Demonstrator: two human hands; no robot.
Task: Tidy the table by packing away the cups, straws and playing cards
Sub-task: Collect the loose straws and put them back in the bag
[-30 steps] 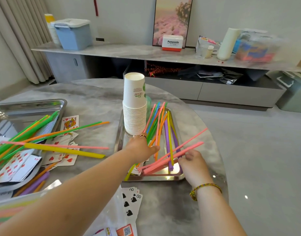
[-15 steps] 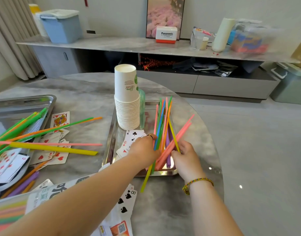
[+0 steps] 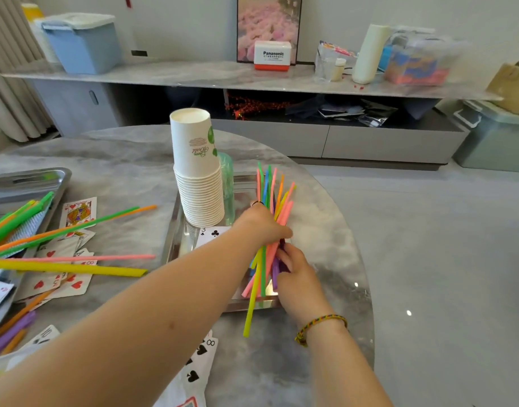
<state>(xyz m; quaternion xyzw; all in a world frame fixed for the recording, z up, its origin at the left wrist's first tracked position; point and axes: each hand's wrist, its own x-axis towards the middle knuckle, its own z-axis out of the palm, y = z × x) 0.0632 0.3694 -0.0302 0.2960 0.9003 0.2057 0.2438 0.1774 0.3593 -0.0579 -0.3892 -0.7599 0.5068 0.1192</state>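
A bundle of coloured straws [image 3: 270, 198] rises tilted from the steel tray [image 3: 178, 239] in the middle of the table. My left hand [image 3: 261, 224] is wrapped around the bundle's middle. My right hand [image 3: 296, 277] grips the lower ends just below it. One yellow-green straw [image 3: 250, 306] hangs out over the tray's near edge. A tall stack of white paper cups [image 3: 198, 171] stands upside down in the tray's far left part. A three of clubs card [image 3: 212, 233] lies in the tray beside the cups.
Loose straws [image 3: 76, 227] and playing cards [image 3: 76, 212] are scattered on the left of the grey round table [image 3: 120, 160]. A second steel tray [image 3: 32, 180] sits at the far left. Spade cards [image 3: 202, 356] lie near me. The table's rim curves close on the right.
The straws that lay spread in the tray are now gathered into one bundle and lifted upright. Both hands have closed together around it.
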